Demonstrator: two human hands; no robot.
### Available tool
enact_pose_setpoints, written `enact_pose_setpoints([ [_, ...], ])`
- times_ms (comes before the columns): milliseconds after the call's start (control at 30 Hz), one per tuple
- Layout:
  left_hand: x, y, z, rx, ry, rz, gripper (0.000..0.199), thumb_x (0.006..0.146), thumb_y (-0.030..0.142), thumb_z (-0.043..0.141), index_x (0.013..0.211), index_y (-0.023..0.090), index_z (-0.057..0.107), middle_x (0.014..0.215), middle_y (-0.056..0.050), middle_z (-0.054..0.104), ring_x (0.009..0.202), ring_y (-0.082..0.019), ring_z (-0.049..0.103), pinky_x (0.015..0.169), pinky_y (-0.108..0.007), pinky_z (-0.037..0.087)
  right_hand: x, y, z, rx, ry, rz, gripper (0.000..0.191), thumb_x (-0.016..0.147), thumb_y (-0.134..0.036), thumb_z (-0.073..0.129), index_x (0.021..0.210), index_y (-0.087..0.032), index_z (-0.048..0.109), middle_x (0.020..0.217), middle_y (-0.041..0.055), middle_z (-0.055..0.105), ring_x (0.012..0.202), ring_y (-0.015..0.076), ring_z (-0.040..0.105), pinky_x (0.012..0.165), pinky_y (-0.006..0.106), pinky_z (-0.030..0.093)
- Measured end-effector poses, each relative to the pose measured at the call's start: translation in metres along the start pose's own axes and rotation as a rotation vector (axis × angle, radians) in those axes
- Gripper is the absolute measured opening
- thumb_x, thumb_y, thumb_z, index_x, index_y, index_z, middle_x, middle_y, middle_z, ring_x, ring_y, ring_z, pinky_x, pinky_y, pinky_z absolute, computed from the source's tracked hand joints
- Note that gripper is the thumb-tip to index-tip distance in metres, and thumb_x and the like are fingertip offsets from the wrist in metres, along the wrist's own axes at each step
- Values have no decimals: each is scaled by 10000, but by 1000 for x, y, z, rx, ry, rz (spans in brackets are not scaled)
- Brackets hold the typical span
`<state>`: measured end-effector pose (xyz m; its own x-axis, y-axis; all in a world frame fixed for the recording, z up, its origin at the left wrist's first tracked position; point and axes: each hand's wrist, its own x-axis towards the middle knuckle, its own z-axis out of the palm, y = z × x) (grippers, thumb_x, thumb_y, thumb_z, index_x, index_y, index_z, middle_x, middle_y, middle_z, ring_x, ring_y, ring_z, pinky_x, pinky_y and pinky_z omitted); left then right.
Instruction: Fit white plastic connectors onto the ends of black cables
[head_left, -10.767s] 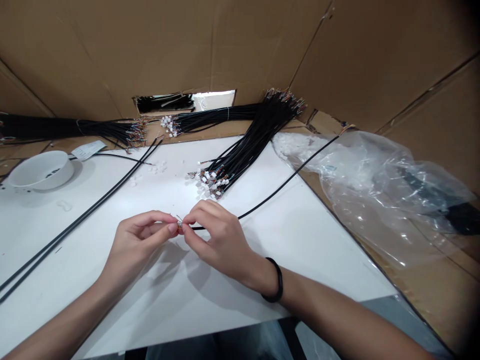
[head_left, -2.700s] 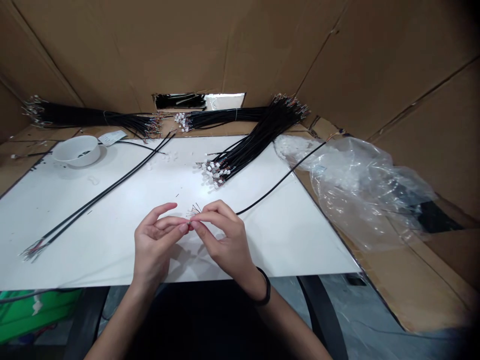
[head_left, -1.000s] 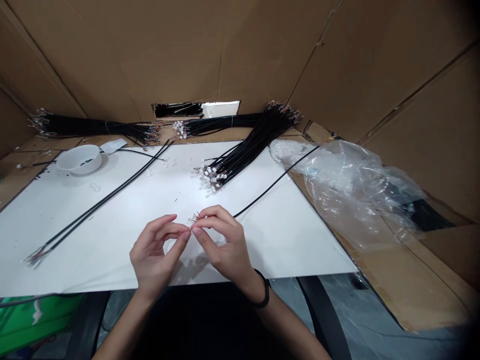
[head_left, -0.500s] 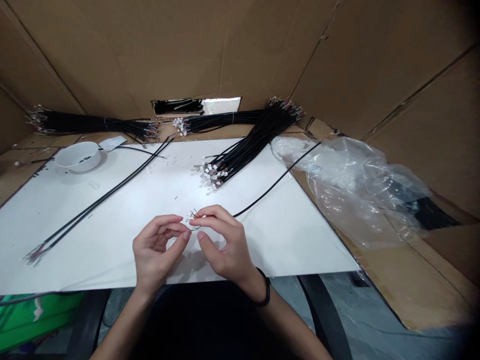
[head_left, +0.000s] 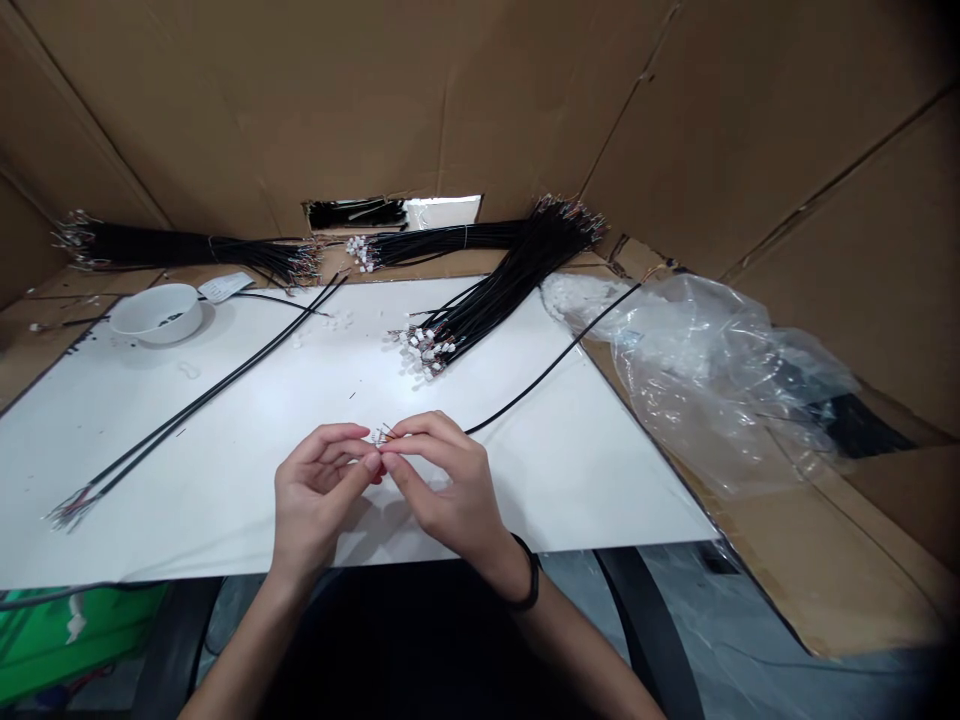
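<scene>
Thumb and fingers of my right hand (head_left: 442,485) pinch the near end of a black cable (head_left: 555,360), which runs off to the upper right across the white board. Thin loose wires (head_left: 384,435) fan out between my fingertips, with a bit of white among them. My left hand (head_left: 319,490) is closed in a pinch, its thumb tip meeting the right thumb at the wires. What exactly the left fingertips hold is too small to see, though it lies at the wire ends.
Bundles of black cables (head_left: 510,275) with white connectors lie at the back; another bundle (head_left: 187,245) sits back left. Two single cables (head_left: 202,400) cross the board's left side, near a white bowl (head_left: 157,312). Clear plastic bags (head_left: 697,370) cover the right edge. Cardboard walls (head_left: 360,100) surround the board.
My fingertips have come together: the left hand shifted slightly right and the right thumb closed up to the wires. The cables and bowl stay where they were.
</scene>
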<state>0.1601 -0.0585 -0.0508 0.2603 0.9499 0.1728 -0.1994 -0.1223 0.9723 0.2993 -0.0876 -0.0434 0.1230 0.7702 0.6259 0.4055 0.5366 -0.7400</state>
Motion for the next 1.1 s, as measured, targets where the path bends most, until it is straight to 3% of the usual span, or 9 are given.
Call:
enact_pose_setpoints([
  [267, -2, -2, 6, 239, -42, 289, 343, 780, 28, 611, 1063, 185, 498, 748, 9, 621, 705, -98, 612, 686, -212, 525, -1, 1, 2, -35, 1, 68, 76, 834, -136, 539, 792, -123, 601, 847, 57, 581, 828, 144, 534, 755, 306, 448],
  [533, -4, -11, 6, 466, -30, 394, 361, 751, 0, 607, 1032, 183, 474, 802, 7, 608, 736, -106, 615, 694, -224, 526, -2, 4, 5, -124, -12, 26, 76, 855, -113, 482, 830, -138, 549, 868, 56, 556, 847, 157, 488, 766, 327, 407],
  [700, -4, -12, 9, 462, -31, 389, 315, 751, 7, 612, 982, 185, 491, 810, 7, 588, 738, -94, 603, 694, -205, 526, -2, 4, 4, -140, -16, 33, 70, 864, -100, 478, 837, -125, 537, 942, 72, 525, 938, 156, 471, 833, 325, 405],
  [900, -3, -3, 6, 227, -35, 170, 173, 770, 77, 638, 899, 165, 563, 800, -10, 628, 750, -101, 629, 695, -185, 532, -3, 6, 4, -117, -11, -30, 42, 856, -104, 506, 870, -132, 533, 936, 71, 523, 899, 147, 506, 788, 308, 444],
  [1100, -1, 1, 3, 177, -66, 96, 53, 788, 121, 629, 839, 135, 633, 776, -31, 645, 723, -105, 629, 677, -178, 530, -3, 4, 2, -101, -9, -102, 111, 835, -68, 509, 908, -143, 548, 936, 74, 526, 883, 137, 525, 762, 287, 471],
])
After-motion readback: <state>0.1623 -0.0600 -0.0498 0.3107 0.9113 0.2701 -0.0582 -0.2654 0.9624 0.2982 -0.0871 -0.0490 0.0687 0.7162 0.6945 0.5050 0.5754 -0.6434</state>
